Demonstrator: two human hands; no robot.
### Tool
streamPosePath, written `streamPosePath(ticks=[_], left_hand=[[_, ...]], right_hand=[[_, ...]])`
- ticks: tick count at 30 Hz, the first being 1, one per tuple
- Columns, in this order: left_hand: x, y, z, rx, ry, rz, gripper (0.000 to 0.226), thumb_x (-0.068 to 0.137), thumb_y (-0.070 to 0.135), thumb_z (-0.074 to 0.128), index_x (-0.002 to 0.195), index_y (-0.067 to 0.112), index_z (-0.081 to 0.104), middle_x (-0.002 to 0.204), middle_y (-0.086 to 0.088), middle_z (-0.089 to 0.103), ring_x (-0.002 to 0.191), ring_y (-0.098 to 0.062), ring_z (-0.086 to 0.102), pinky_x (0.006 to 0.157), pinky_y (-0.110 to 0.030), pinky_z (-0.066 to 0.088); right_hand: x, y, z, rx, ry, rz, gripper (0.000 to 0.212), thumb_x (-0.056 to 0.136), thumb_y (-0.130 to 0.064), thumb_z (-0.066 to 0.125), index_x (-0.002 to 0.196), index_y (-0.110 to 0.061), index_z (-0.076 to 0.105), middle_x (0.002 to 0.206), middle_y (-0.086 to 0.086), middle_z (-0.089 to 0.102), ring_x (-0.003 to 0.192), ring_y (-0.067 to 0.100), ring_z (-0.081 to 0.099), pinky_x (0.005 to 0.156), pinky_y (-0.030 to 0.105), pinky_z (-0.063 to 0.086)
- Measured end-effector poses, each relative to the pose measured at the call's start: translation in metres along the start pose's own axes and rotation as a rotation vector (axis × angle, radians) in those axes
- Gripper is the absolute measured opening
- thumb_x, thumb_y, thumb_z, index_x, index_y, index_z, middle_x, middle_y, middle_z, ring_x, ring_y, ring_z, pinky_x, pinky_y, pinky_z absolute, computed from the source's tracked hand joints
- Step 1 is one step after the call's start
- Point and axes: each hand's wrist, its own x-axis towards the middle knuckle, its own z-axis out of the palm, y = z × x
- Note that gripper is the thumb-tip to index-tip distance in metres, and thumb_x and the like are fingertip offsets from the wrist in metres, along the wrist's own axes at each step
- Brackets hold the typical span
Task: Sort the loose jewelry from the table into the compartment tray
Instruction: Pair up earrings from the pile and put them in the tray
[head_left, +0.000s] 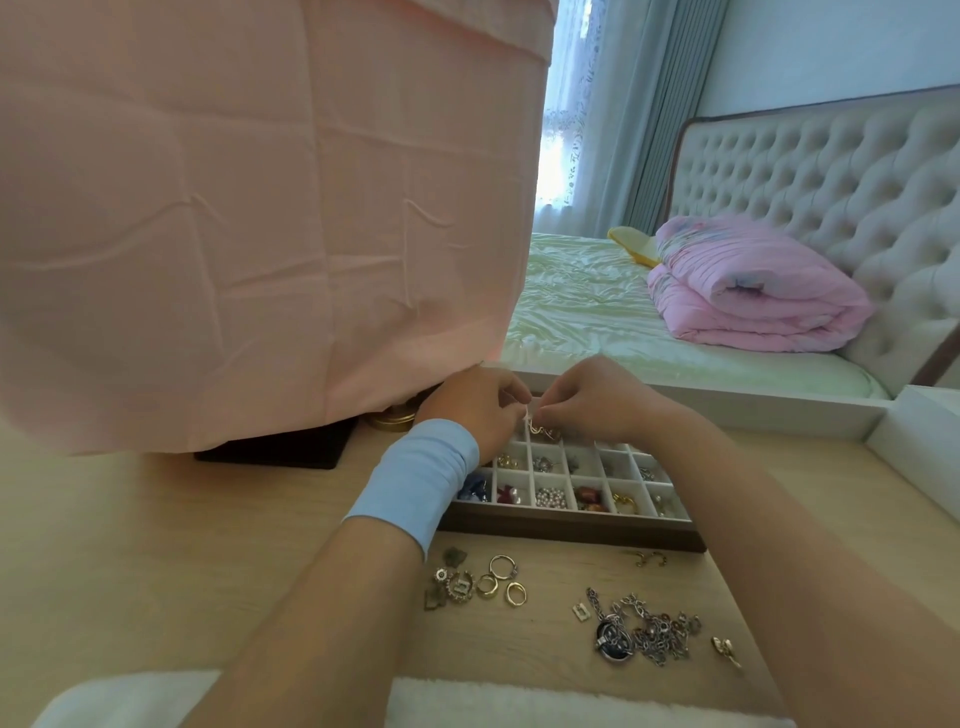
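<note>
Our left hand (478, 410) and right hand (597, 400) pinched a gold piece (543, 430) over the compartment tray (571, 535); any slip risked dropping it into the wrong cell.

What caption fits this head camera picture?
Left hand and right hand pinch a gold piece over the tray; rings and chains lie nearby.
</note>
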Motion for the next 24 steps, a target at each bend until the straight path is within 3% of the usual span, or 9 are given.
streamPosePath(ticks=[4,11,13,17,19,24], left_hand=[[-0.001,0.0,0.0,0.06,-0.042,-0.003,0.021,0.094,0.029,0.059,0.113,0.029,0.069,0.115,0.01,0.068,0.102,-0.011,0.062,0.099,-0.035,0.049],[-0.002,0.001,0.001,0.162,-0.056,0.047,0.02,0.094,0.032,0.058,0.111,0.037,0.067,0.115,0.01,0.063,0.101,-0.012,0.059,0.096,-0.037,0.05],[-0.002,0.002,0.002,0.21,-0.089,0.079,0.021,0.095,0.034,0.056,0.112,0.042,0.065,0.12,0.007,0.058,0.109,-0.014,0.054,0.1,-0.039,0.047],[-0.004,0.004,0.001,0.368,-0.174,0.108,0.024,0.098,0.04,0.049,0.114,0.049,0.065,0.13,0.006,0.046,0.127,-0.018,0.036,0.109,-0.044,0.036],[-0.004,0.006,0.001,0.408,-0.202,0.111,0.027,0.099,0.038,0.047,0.116,0.049,0.064,0.131,0.006,0.045,0.129,-0.017,0.031,0.11,-0.045,0.035],[-0.004,0.007,0.0,0.378,-0.13,0.12,0.026,0.098,0.033,0.046,0.108,0.047,0.066,0.129,0.005,0.05,0.123,-0.019,0.043,0.105,-0.041,0.041]], right_hand=[[0.003,-0.004,0.003,-0.186,0.012,-0.029,0.015,0.09,-0.036,0.075,0.093,-0.022,0.08,0.086,-0.01,0.072,0.083,0.011,0.068,0.08,0.033,0.058],[0.001,-0.001,-0.001,-0.222,0.068,-0.068,0.013,0.088,-0.038,0.077,0.093,-0.026,0.079,0.09,-0.013,0.07,0.085,0.007,0.066,0.082,0.03,0.056],[0.0,0.0,-0.01,-0.214,0.086,-0.073,0.008,0.09,-0.035,0.075,0.092,-0.027,0.078,0.092,-0.013,0.07,0.085,0.005,0.065,0.083,0.03,0.055],[-0.004,0.003,-0.016,-0.239,-0.036,-0.06,0.011,0.09,-0.033,0.072,0.079,-0.035,0.072,0.091,-0.013,0.07,0.087,0.007,0.065,0.08,0.029,0.054],[-0.007,0.002,-0.013,-0.257,-0.109,-0.069,0.009,0.092,-0.032,0.07,0.085,-0.034,0.075,0.09,-0.014,0.07,0.088,0.008,0.065,0.075,0.026,0.051],[-0.011,-0.005,-0.009,-0.308,-0.174,-0.076,0.021,0.094,-0.024,0.061,0.101,-0.028,0.08,0.098,-0.008,0.072,0.092,0.013,0.065,0.083,0.03,0.056]])
